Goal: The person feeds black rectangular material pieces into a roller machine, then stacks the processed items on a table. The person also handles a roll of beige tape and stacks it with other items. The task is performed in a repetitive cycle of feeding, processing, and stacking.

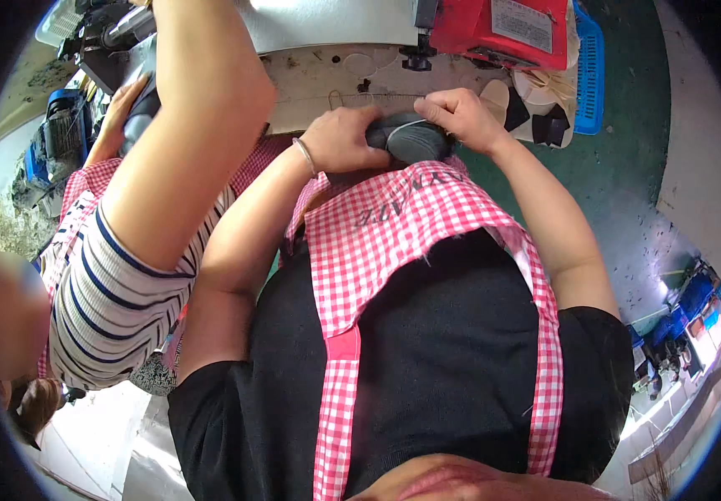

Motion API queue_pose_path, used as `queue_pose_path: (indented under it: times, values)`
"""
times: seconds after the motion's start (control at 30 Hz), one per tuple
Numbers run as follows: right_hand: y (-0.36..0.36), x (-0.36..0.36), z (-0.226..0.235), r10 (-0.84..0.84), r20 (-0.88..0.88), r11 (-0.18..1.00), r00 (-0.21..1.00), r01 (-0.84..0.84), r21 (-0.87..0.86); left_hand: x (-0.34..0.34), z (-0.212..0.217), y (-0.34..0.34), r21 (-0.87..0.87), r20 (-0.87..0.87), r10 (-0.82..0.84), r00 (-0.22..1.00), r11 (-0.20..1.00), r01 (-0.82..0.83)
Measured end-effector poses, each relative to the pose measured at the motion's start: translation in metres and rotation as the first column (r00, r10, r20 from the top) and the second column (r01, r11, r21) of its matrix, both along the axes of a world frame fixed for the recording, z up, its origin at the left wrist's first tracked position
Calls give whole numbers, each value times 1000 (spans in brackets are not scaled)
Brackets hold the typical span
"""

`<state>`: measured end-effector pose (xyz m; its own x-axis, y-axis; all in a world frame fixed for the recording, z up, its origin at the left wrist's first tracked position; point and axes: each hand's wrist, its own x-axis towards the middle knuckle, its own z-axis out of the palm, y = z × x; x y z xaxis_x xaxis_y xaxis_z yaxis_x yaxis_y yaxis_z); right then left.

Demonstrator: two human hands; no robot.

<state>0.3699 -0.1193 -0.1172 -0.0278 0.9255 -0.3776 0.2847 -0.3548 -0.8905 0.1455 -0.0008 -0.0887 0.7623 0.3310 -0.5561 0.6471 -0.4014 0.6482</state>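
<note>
A bundle of stacked dark grey pieces [417, 142] with rounded ends rests close to my checked apron, at the near edge of the worktable. A thin white band or string runs across it. My left hand [345, 140], with a bracelet at the wrist, is closed round the bundle's left end. At the upper right of the bundle, my right hand [465, 119] has its fingers curled in and thumb pressed against them. The white line leads toward these fingers, but what they pinch is too small to make out.
A co-worker's bare arm [202, 108] reaches across on my left; their other hand [116, 117] touches a grey item. Ahead stands a red machine [502, 37]. To its right are a blue plastic basket [588, 75], pale sole-shaped pieces [495, 98] and black pieces [550, 127].
</note>
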Motion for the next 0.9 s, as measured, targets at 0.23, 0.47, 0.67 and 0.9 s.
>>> queue_pose_path:
  times: [0.23, 0.47, 0.67, 0.9]
  values:
    - [13, 10, 31, -93, 653, 925, 751, -178, 335, -54, -91, 10, 4, -123, 487, 865, 871, -491]
    - [-8, -27, -6, -385, 452, 853, 805, 123, 507, -14, -46, -6, 154, 172, 445, 879, 869, -471]
    - [-41, 11, -46, -629, 300, 767, 718, 510, 389, -14, -91, -5, 188, 85, 526, 846, 825, -532]
    - [-55, -16, -71, -554, 319, 832, 769, 495, 252, -10, -115, -11, 221, 146, 483, 864, 835, -504]
